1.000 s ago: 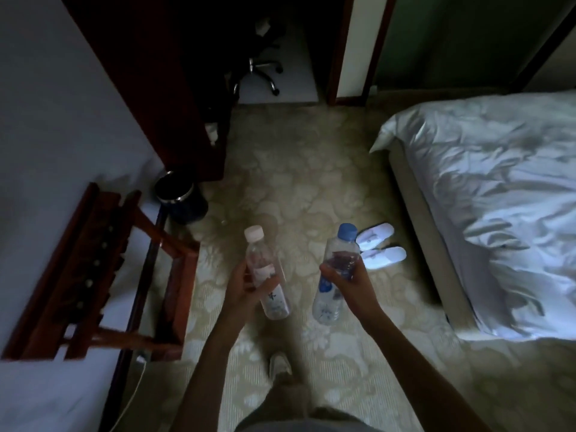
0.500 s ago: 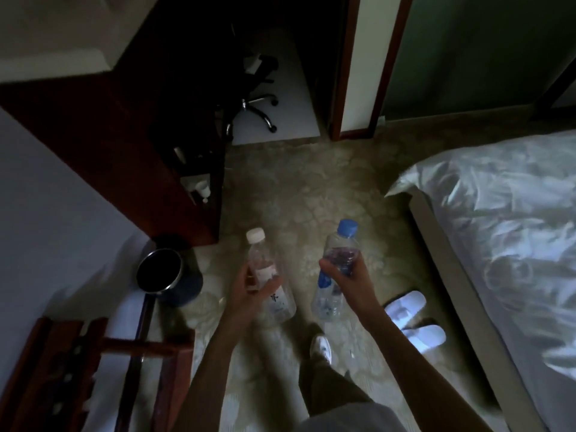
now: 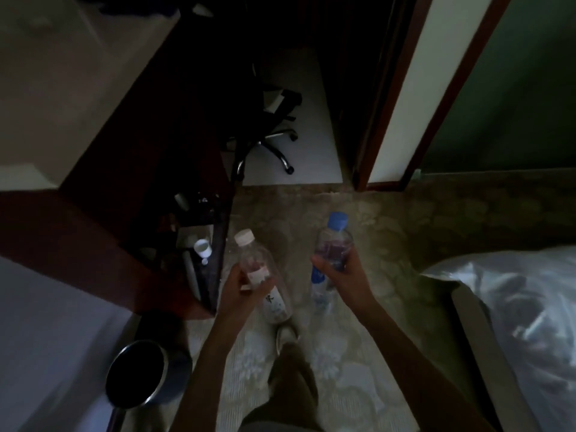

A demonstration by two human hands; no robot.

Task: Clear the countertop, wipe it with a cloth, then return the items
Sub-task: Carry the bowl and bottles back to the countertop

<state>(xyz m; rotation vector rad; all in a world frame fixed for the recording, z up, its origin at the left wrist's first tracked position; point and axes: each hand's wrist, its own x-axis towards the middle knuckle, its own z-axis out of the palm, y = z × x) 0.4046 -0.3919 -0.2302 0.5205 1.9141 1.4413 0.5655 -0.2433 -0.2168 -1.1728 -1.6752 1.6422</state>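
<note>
Fingers (image 3: 321, 264) of both hands wrap tight around upright bottles, and the left hand (image 3: 241, 288) is nearer the dark counter (image 3: 199, 244).

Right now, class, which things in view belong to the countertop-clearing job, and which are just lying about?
Part of the job:
white-capped bottle, in left hand
blue-capped bottle, in right hand
dark countertop

Just lying about:
waste bin
office chair
bed
</note>
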